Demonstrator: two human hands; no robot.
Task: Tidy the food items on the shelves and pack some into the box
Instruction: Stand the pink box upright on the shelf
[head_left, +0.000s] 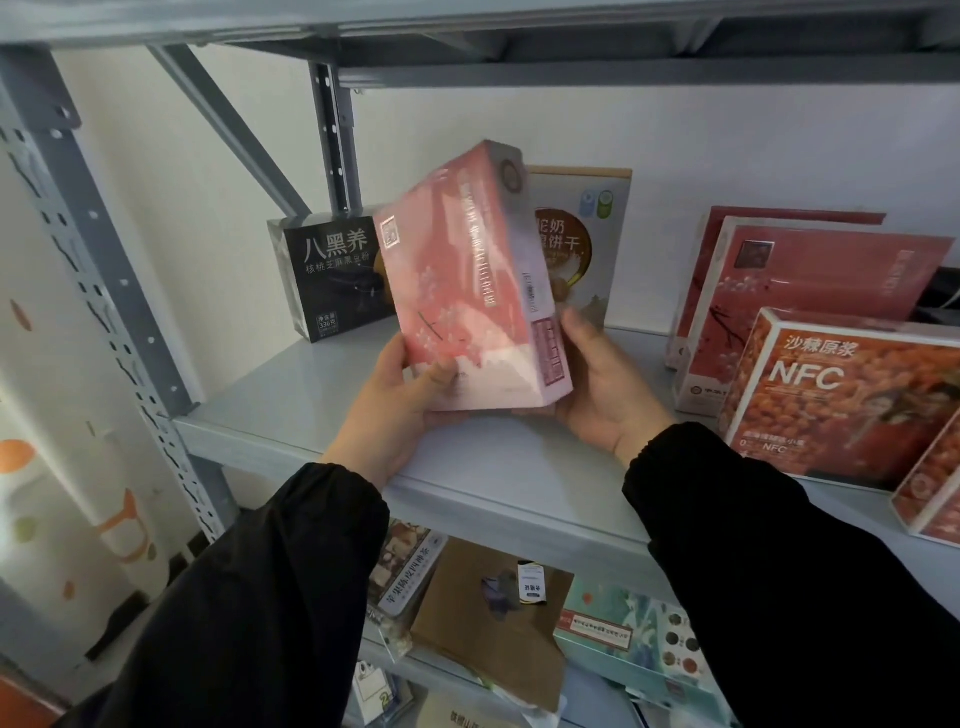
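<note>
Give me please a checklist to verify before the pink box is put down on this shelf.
1. Grip: ok. The left hand and the right hand both hold the pink box at its lower end.
2. Box upright: not ok. It is tilted.
3. Free place on the shelf: ok. Bare board shows between the black box and the red boxes.
4. Room behind: cannot tell. The beige box stands there, partly hidden.
5. Neighbours out of the way: ok. The NFC box stands apart from both hands.
</note>
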